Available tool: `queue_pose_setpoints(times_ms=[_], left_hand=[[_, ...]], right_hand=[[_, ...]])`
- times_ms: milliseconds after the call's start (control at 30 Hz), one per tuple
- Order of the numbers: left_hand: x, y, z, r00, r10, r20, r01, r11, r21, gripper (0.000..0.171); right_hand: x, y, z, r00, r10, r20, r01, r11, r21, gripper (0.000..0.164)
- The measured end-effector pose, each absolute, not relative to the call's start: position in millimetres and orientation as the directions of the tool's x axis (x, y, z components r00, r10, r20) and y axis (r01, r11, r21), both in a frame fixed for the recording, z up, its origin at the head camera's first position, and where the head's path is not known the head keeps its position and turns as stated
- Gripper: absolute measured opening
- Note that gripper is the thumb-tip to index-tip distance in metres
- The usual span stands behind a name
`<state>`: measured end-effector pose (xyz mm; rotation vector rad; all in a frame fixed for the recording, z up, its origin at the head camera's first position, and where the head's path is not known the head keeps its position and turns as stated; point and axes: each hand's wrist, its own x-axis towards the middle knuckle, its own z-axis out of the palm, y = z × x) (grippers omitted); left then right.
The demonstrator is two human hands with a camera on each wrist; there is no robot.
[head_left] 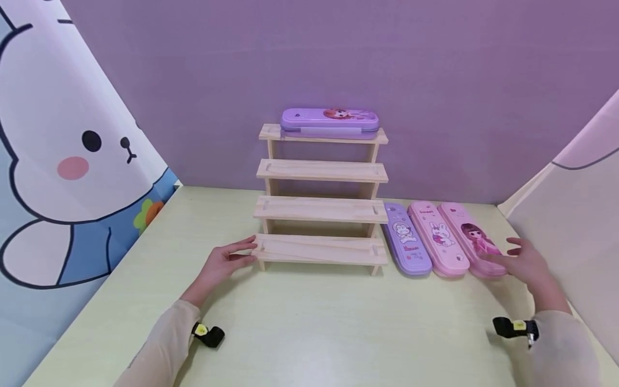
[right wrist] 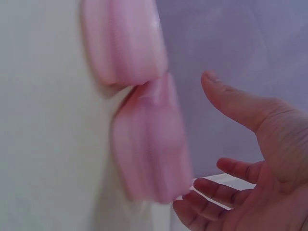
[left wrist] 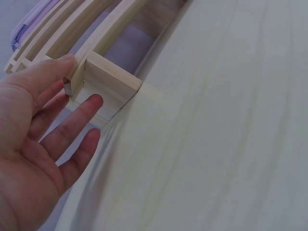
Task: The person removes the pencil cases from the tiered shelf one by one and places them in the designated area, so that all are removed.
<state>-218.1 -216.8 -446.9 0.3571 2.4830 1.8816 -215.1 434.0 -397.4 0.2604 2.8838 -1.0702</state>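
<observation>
A four-step wooden display rack (head_left: 321, 209) stands on the table. My left hand (head_left: 220, 266) holds the left end of its lowest step; in the left wrist view the thumb (left wrist: 53, 70) lies over the board's edge, with the other fingers spread beside and below. On the right, my right hand (head_left: 527, 263) reaches over the near end of a pink pencil case (head_left: 474, 239) with a doll picture. Its fingers are spread and relaxed, the thumb apart from the case in the right wrist view. A pink rabbit pencil case (head_left: 439, 239) and a purple one (head_left: 408, 239) lie alongside.
A lilac pencil case (head_left: 330, 122) lies across the rack's top step. Behind stands a purple backdrop (head_left: 459, 97), with a rabbit-print cloth (head_left: 72, 134) on the left and a pale cloth (head_left: 575, 204) on the right. The table (head_left: 309, 328) is pale wood-grain.
</observation>
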Motion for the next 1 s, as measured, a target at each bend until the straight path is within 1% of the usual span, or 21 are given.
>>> queue_pose_setpoints(times_ms=[100,233,433,533,667,1000], left_hand=[[-218.1,-216.8,-448.5,-0.974,0.184,0.131,0.176,0.257,0.950,0.037],[-219.0,-216.7,-449.8,-0.975,0.183,0.127,0.172,0.258,0.951,0.037],[-220.3,-217.7,-451.3,-0.975,0.180,0.126,0.171,0.263,0.949,0.037],[-220.6,-218.0,-451.8,-0.975,0.183,0.129,0.174,0.258,0.950,0.037],[-220.3,-218.0,-452.2,-0.973,0.193,0.131,0.177,0.248,0.952,0.037],[-220.1,-218.2,-451.2,-0.968,0.201,0.152,0.199,0.243,0.949,0.037]], right_hand=[[-219.7,426.4,-384.4,-0.985,0.166,-0.047,0.158,0.764,-0.626,0.096],[-227.3,411.1,-365.6,-0.986,0.164,-0.015,0.140,0.788,-0.600,0.099],[-239.5,377.9,-342.6,-0.996,0.088,-0.023,0.084,0.795,-0.600,0.105],[-245.6,360.4,-333.1,-0.998,0.053,-0.017,0.051,0.779,-0.625,0.105],[-256.0,338.7,-321.8,-1.000,0.005,-0.010,0.010,0.744,-0.668,0.104],[-291.9,291.1,-299.1,-0.999,-0.037,-0.006,-0.023,0.746,-0.665,0.098]])
